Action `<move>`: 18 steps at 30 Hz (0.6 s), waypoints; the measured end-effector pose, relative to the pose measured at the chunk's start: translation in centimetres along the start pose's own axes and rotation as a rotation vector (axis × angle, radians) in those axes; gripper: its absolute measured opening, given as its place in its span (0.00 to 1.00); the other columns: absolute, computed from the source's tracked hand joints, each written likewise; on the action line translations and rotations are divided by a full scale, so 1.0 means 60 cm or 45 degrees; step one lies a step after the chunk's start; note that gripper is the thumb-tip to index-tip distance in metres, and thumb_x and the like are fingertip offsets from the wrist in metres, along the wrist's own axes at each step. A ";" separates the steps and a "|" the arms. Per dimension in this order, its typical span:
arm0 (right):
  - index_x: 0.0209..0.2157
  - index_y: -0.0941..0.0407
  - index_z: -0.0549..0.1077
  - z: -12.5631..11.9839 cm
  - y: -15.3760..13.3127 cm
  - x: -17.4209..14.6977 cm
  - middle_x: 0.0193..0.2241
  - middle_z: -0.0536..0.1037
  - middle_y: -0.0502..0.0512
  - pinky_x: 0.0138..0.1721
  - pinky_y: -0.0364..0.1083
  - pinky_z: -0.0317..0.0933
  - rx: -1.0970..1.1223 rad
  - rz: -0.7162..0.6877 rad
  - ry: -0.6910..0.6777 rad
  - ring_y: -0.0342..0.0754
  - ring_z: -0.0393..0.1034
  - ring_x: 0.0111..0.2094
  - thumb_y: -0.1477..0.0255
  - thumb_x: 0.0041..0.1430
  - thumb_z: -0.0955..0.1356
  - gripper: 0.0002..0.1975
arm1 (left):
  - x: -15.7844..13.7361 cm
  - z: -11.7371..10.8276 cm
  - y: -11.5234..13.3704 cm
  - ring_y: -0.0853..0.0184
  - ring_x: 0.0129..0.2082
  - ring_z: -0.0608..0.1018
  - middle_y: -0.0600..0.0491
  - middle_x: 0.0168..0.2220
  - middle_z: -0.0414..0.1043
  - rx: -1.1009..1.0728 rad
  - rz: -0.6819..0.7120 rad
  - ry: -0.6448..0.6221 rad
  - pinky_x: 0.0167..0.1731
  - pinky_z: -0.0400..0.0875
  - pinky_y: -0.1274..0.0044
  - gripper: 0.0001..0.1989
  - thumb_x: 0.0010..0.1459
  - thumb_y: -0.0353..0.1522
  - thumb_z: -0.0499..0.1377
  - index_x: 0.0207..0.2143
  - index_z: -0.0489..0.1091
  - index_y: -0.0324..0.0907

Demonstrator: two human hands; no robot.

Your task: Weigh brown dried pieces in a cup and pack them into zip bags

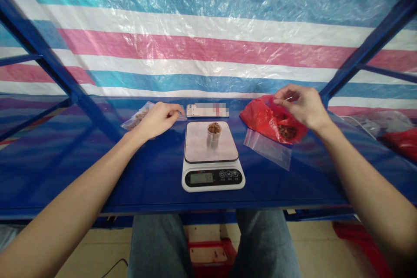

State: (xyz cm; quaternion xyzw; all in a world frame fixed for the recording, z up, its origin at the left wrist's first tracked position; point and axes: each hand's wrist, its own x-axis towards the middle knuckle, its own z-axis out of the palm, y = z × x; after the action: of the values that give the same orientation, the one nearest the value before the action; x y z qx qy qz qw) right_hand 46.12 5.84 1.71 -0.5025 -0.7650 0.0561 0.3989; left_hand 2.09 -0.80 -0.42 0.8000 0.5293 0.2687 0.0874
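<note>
Item, right hand: at the upper rim of your red bag, thumb and forefinger close to each other; whether the film is pinched between them you cannot tell. Item, handling advice: work the rim with light fingertips, hold the mouth wide so the brown pieces stay inside, and keep your wrist and the film off the scale, whose display appears to read 9.8. Item, position: the red bag lies on the bench, below and to the left of your right hand, its mouth nearly under the palm; a flat clear zip bag lies just in front of it. Item, cup: upright on the scale, heaped with brown pieces, between your two hands. Item, left hand: fingers loosely curled, beside the phone and over part of a filled clear bag; whether it grips anything, you cannot tell.
</note>
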 end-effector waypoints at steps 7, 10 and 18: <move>0.35 0.57 0.78 0.003 -0.018 -0.008 0.32 0.83 0.60 0.36 0.48 0.66 0.007 -0.013 -0.126 0.50 0.74 0.31 0.71 0.57 0.72 0.05 | 0.000 0.002 -0.005 0.70 0.16 0.64 0.59 0.15 0.61 0.018 -0.007 0.004 0.22 0.52 0.77 0.18 0.60 0.31 0.51 0.38 0.82 0.40; 0.35 0.57 0.78 0.004 -0.013 -0.007 0.32 0.83 0.60 0.37 0.50 0.67 0.035 -0.019 -0.183 0.52 0.75 0.32 0.71 0.55 0.71 0.06 | 0.000 0.001 -0.003 0.69 0.16 0.64 0.59 0.15 0.61 0.024 -0.009 -0.002 0.22 0.53 0.77 0.18 0.60 0.31 0.51 0.38 0.82 0.40; 0.33 0.54 0.78 -0.006 -0.019 -0.008 0.34 0.83 0.60 0.44 0.56 0.70 0.059 -0.036 -0.049 0.57 0.77 0.35 0.66 0.57 0.72 0.06 | 0.000 -0.001 -0.001 0.68 0.17 0.65 0.58 0.15 0.63 0.021 -0.012 0.000 0.22 0.53 0.77 0.18 0.60 0.32 0.51 0.39 0.82 0.41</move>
State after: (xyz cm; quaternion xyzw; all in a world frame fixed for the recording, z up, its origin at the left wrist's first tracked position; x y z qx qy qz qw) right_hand 45.62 4.79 2.25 -0.4812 -0.7779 0.0777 0.3965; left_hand 2.04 -0.79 -0.40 0.7982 0.5352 0.2640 0.0821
